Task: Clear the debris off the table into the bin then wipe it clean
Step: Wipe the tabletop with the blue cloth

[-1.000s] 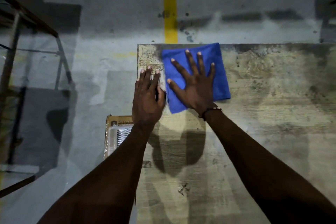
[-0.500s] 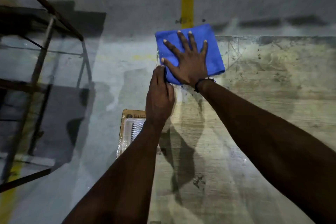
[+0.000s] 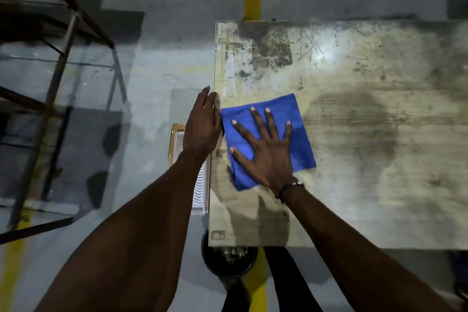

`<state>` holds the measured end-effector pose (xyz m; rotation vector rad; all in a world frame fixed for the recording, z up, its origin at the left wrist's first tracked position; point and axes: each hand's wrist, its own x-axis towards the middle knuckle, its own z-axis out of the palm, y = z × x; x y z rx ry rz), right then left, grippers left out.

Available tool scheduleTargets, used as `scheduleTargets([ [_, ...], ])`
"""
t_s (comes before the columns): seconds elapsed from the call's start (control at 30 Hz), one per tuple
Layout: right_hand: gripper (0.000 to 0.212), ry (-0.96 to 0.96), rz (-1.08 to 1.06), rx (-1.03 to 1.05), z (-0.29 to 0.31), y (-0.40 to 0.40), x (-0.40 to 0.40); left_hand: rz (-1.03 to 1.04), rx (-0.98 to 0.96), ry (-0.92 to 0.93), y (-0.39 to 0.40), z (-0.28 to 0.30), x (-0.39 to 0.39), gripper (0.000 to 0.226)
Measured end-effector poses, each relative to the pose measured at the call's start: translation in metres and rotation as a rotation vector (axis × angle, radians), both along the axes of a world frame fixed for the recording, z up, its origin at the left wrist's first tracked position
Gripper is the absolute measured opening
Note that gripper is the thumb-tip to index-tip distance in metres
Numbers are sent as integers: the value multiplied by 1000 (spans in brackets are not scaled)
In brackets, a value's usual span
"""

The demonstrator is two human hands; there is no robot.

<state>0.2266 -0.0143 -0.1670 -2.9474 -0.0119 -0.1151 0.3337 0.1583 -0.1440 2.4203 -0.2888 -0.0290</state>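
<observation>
Your right hand [image 3: 266, 149] lies flat with its fingers spread, pressing the folded blue microfibre cloth [image 3: 286, 119] onto the worn, pale, stained tabletop [image 3: 367, 114] close to its left edge. Your left hand [image 3: 202, 129] stands on edge with straight fingers held together just outside that same edge, beside the cloth's left border, like a wall. It holds nothing.

The relation that matters: the cloth sits immediately to the right of the left hand, and the table edge runs near to far between them. Below that edge, on the floor, a cardboard box holding a ribbed white plastic tray [image 3: 201, 185] lies under your left wrist. It looks like the bin.

I judge that a short leftward sweep by the right hand would carry any grit over the edge.
</observation>
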Motion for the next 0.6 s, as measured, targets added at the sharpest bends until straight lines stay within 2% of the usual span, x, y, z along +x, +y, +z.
scheduleTargets([
  [0.13, 70, 33, -146, -28, -1, -38, -43, -23, 74, -63, -12, -6, -21, 48],
  [0.27, 71, -7, -318, 37, -2, -67, 6, -99, 122, -82, -31, -2, -24, 50],
  [0.37, 71, -10, -294, 15, -2, -49, 15, -72, 113, -55, -44, -6, -21, 53],
  [0.47, 70, 11, -178, -8, 2, -37, -45, -15, 107, -68, -50, -9, -24, 54],
  [0.53, 71, 43, -241, -22, 2, -55, -88, -19, 96, -67, -51, -8, -25, 54],
  [0.6, 72, 37, -322, -31, 3, -87, -95, 0, 81, -45, -50, -3, -25, 53],
])
